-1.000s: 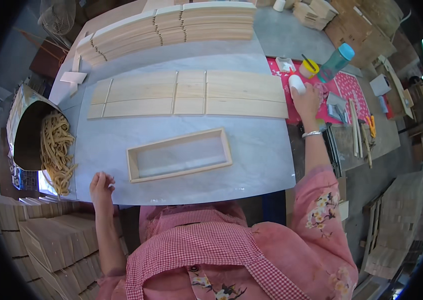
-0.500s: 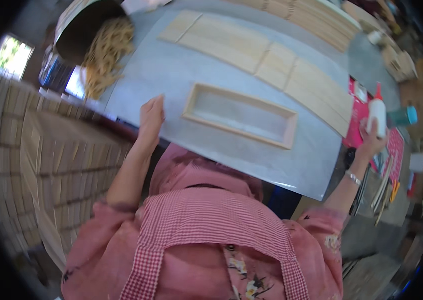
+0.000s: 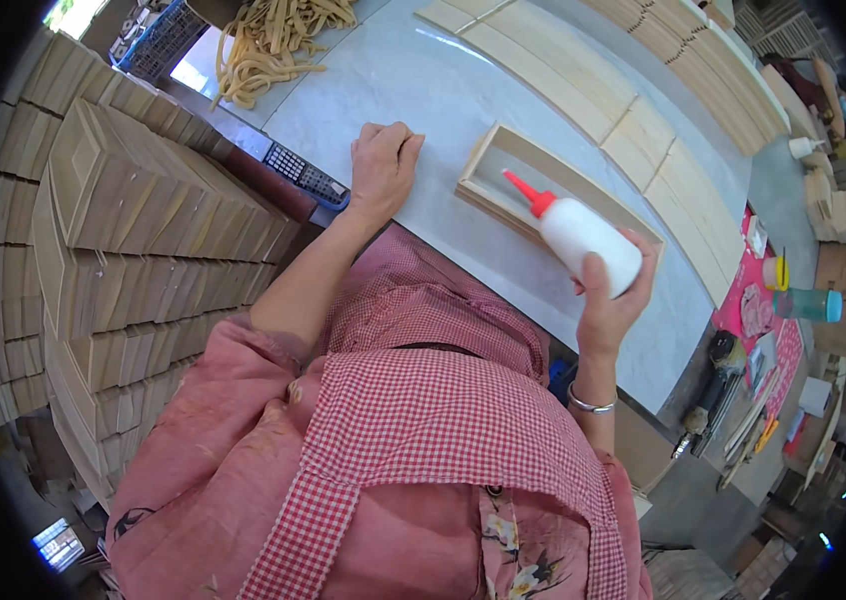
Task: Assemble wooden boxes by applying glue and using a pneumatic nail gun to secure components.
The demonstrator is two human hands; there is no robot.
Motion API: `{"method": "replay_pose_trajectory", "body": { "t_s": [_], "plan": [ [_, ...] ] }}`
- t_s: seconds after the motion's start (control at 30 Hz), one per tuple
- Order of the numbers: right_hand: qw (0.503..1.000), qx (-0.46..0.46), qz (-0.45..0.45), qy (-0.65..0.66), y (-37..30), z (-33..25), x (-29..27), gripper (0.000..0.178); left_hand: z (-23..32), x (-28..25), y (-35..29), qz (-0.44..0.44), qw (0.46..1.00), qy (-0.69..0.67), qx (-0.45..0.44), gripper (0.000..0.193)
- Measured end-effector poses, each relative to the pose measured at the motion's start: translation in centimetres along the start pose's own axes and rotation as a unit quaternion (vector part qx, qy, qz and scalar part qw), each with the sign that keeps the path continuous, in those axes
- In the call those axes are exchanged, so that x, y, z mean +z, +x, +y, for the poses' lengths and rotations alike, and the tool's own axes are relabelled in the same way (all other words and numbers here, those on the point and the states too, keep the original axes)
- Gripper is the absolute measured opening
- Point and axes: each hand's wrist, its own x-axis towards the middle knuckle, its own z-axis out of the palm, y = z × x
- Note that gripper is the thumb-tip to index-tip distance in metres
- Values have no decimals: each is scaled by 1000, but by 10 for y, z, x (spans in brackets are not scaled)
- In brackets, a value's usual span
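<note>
the right hand (image 3: 615, 300) was clamped around the lower body of a white squeeze bottle (image 3: 588, 238), thumb on the near side and fingers wrapped behind. the bottle lay tilted in that grip, its red nozzle (image 3: 535, 198) pointing to the upper left, over the shallow wooden frame (image 3: 495, 210). the left hand (image 3: 381, 170) had its fingers curled together with nothing visible in them, near the frame's left end; whether it pressed on the tabletop (image 3: 383, 85) could not be told.

the bottle looked like smooth, thin plastic, probably light and soft enough to give under a squeeze; how full it was could not be seen. its wide body seemed the place to hold, with the narrow nozzle left free. the frame sat on the tabletop, between the person and the grooved boards (image 3: 633, 128). its thin walls looked stiff and light, likely weakest at the corners, so a hold across both long sides seemed kindest. a tan heap of flat strips (image 3: 278, 50) lay beyond the left hand.
</note>
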Motion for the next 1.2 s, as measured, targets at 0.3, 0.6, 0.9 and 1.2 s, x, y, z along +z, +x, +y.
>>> {"method": "replay_pose_trajectory", "body": {
  "t_s": [0.3, 0.6, 0.9, 1.2],
  "plan": [
    [998, -4, -68, 6, 3, -16, 33, 60, 0, 6, -4, 40, 998, 44, 12, 22],
    [995, -50, -66, -52, 15, -19, 38, 61, 1, 6, -4, 43, 999, 29, 10, 22],
    [990, -95, -30, -104, 39, -20, 48, 56, 1, 5, -4, 40, 999, 30, 10, 21],
    [984, -111, 13, -137, 57, -14, 54, 55, 2, 5, -5, 43, 998, 41, 17, 20]
  ]
}}
